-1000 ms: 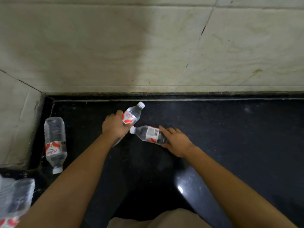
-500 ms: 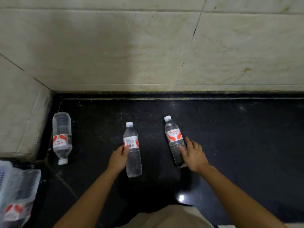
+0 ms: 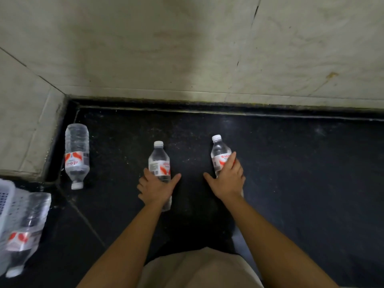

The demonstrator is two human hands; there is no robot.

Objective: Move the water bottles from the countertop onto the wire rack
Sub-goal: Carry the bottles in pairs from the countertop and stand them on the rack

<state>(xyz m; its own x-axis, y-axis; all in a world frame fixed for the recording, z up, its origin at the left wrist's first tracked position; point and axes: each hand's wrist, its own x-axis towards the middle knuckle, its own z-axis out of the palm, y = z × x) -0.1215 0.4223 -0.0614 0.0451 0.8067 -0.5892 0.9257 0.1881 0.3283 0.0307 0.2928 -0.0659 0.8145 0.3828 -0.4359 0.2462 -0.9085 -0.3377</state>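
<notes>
Both of your hands are laid over water bottles lying on the black countertop [image 3: 291,163].

From the left: a white wire rack [image 3: 6,200] sits at the frame edge with one blurred bottle [image 3: 25,231] against it; whether that bottle rests in the rack or beside it cannot be told. A third bottle [image 3: 76,154] lies untouched by the wall corner, cap toward you. Your left hand [image 3: 155,189] is wrapped over the lower body of the middle bottle [image 3: 159,163], fingers curled round its left side, thumb spread out to the right. Your right hand [image 3: 227,179] covers the right bottle [image 3: 220,156], fingers closed over the label, thumb splayed left. Both caps point toward the wall. The two held bottles lie near each other, not touching.
</notes>
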